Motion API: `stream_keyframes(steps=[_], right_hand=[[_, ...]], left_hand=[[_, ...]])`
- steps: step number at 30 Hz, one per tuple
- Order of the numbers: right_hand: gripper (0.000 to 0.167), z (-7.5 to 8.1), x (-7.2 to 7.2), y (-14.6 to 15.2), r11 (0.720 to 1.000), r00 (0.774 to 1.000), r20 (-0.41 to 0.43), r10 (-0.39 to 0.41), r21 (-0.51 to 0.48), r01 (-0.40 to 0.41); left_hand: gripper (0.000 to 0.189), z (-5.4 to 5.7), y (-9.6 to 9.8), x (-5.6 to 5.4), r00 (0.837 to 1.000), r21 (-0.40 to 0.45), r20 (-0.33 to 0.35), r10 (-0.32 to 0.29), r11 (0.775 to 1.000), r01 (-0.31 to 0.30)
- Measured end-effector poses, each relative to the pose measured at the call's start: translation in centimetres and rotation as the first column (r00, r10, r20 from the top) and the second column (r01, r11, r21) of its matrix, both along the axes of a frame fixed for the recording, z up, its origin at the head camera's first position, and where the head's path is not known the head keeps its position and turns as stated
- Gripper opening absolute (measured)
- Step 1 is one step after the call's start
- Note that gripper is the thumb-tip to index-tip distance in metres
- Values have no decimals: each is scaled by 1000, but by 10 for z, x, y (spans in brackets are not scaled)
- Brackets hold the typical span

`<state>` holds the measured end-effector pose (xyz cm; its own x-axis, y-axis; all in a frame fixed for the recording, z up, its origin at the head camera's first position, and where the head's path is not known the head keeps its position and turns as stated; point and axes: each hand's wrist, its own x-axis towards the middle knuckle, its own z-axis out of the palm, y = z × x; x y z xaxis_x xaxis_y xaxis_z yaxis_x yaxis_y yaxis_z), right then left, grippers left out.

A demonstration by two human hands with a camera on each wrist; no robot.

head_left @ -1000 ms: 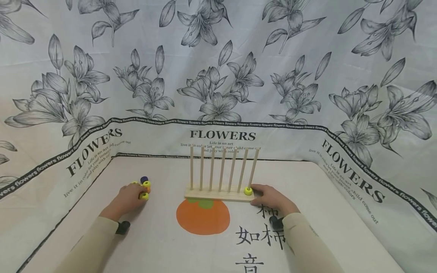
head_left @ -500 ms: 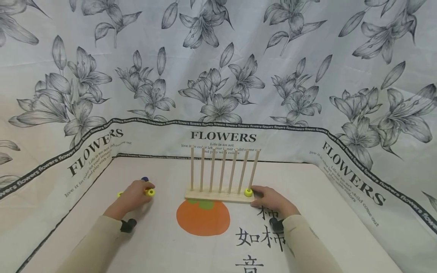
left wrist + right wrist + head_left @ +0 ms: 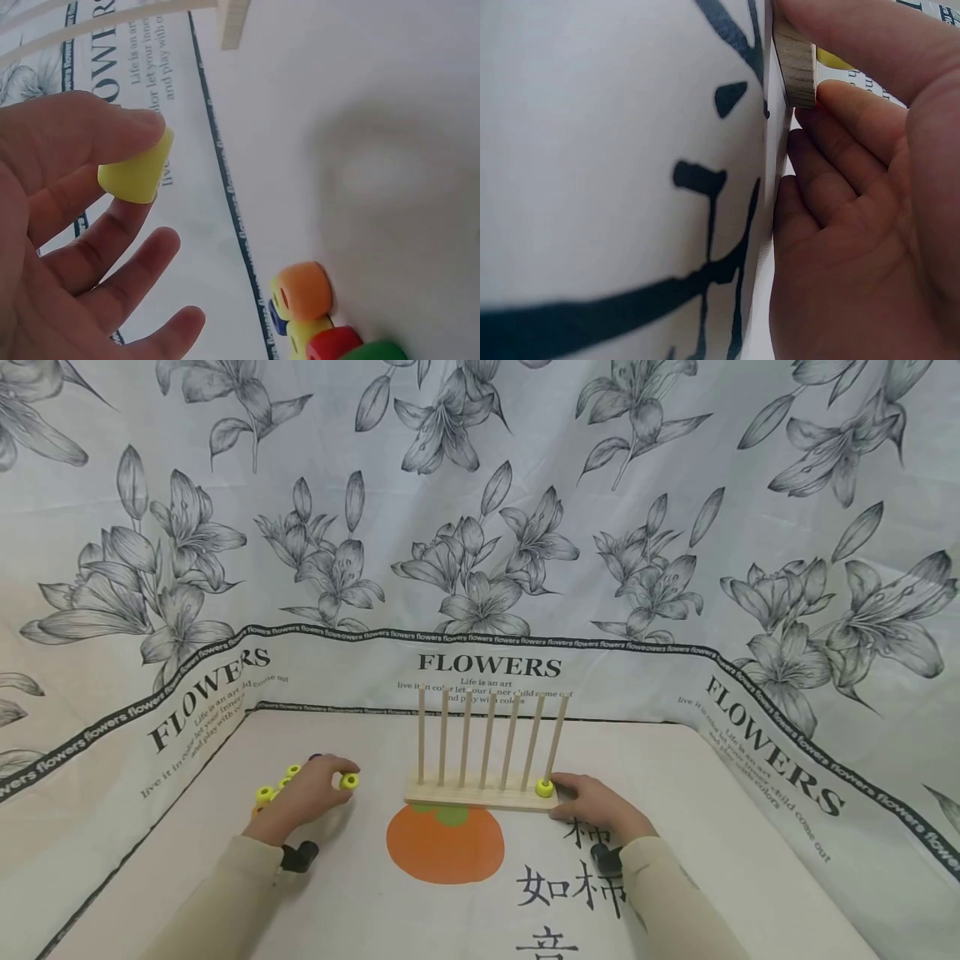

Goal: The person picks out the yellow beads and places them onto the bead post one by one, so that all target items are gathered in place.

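Observation:
My left hand (image 3: 311, 789) pinches a yellow bead (image 3: 136, 175) between thumb and index finger, above the table, left of a wooden peg rack (image 3: 472, 797). The other left fingers are spread apart. Several upright pegs stand in a row on the rack's base. At the foot of its rightmost peg sits another yellow bead (image 3: 544, 788). My right hand (image 3: 602, 804) holds the right end of the base; in the right wrist view the thumb and index finger lie on either side of the wooden end (image 3: 801, 67).
Loose beads lie partly hidden behind my left hand and forearm, among them a yellow bead (image 3: 265, 794). The left wrist view shows an orange bead (image 3: 305, 291), a red bead (image 3: 335, 343) and a green bead (image 3: 376, 351) in that group. A flower-printed curtain (image 3: 480, 560) rises behind the table.
From the bead group, my left hand has taken the yellow bead and moved rightward toward the rack. More beads now show to its left. My right hand has stayed at the base.

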<state>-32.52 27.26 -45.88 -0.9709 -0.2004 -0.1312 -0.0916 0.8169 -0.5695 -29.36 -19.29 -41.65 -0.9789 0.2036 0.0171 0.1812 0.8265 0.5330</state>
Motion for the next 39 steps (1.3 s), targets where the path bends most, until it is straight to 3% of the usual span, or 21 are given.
stream_keyframes(steps=[9,24,32,39], right_hand=[[72,1,1,-1,1000,1000,-13,12,-2,-12],[74,0,0,-1,1000,1000,-11,12,4,-12],[74,-1,-1,0,1000,1000,-12,18,0,-18],[75,-2,-1,0,1000,1000,-16,19,4,-19]], left_hand=[[39,13,12,3,998,41,53,35,998,-38],[34,21,30,5,999,61,34,-20,998,18],[40,20,46,-1,999,74,-6,-45,996,45],[33,27,58,-4,997,91,-15,-81,992,82]])
